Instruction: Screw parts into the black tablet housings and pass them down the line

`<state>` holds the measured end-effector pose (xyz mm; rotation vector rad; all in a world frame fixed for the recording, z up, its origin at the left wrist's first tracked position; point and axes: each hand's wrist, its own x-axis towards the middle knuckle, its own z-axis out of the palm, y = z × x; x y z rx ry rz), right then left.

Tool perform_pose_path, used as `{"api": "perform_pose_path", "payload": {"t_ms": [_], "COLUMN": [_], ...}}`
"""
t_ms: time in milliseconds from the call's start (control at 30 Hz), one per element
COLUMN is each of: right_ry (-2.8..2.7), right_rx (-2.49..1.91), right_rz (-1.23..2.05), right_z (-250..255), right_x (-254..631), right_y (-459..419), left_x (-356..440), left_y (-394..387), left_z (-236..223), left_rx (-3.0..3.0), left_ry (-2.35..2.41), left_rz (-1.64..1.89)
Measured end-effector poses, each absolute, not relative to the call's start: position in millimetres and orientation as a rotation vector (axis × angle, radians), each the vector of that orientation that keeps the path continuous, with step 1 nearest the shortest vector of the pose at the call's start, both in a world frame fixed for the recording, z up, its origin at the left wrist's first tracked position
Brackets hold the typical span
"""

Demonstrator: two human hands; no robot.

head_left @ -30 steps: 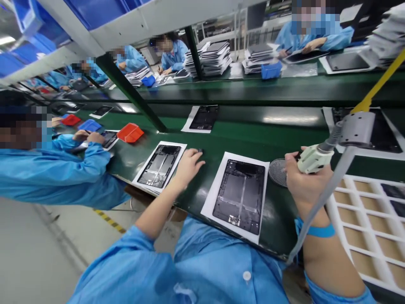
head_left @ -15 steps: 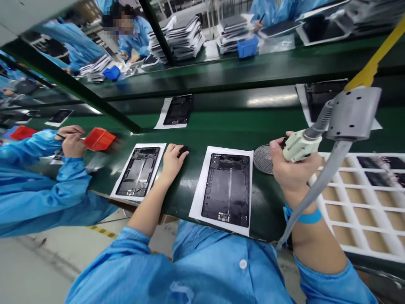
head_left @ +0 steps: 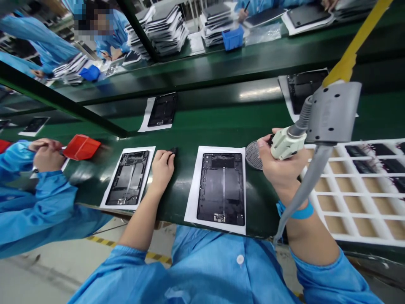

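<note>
Small black piece (head_left: pixel 173 150): at the fingertips of the left hand (head_left: pixel 163 169), above the glossy green counter (head_left: pixel 177 202). Fingers curled, closed on it; outline mostly hidden. Right hand (head_left: pixel 281 171), blue band at wrist, gripped a pale-green plastic tool (head_left: pixel 286 144) fed by a grey hose. Between the hands, an open flat black tablet housing (head_left: pixel 221 185) lay on a white paper sheet (head_left: pixel 190 211) reaching the counter's near edge. Round grey mesh disc (head_left: pixel 253 156) sat just beside the sheet's far right corner, partly behind the right hand. A second housing (head_left: pixel 128 179), also on paper, lay left of the left hand, by the near edge. White compartmented tray (head_left: pixel 343 196) stood to the right; dark parts filled some far cells. Red plastic bin (head_left: pixel 82 147) to the left, beside a co-worker's hands (head_left: pixel 47 156).

Surface: reflective, streaked with light; further housing on paper (head_left: pixel 162 110) toward the far side. Room: paper-interleaved stacks (head_left: pixel 166 29) and blue bin (head_left: pixel 233 39) on the opposite bench; blue-sleeved workers behind; yellow-black floor tape (head_left: pixel 101 240) below.
</note>
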<state>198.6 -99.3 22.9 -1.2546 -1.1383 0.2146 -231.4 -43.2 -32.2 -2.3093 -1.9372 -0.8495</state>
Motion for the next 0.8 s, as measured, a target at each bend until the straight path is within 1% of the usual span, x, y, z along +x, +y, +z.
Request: {"api": "perform_pose_path", "payload": {"t_ms": [133, 467, 633, 700, 800], "right_ry": [-1.167, -1.126, -1.113, -1.121, -1.132], "right_rx": [-1.24, -1.27, -1.257, -1.254, -1.254], "right_rz": [0.204, 0.267, 0.263, 0.262, 0.265], "right_z": [24, 17, 15, 14, 14], "right_x": [199, 201, 202, 202, 202], "right_y": [-100, -102, -101, -101, -101], "left_x": [-224, -227, -216, -216, -222], "left_y": [-34, -33, -21, -23, -30], "left_z": [-32, -16, -24, -31, -38], "left_rx": [-2.294, -2.329, -2.259, -2.28, -2.304], "left_ry": [-2.007, -1.871, -2.015, -2.024, -2.014], "left_rz": [-0.773, -0.649, -0.509, -0.551, -0.728]}}
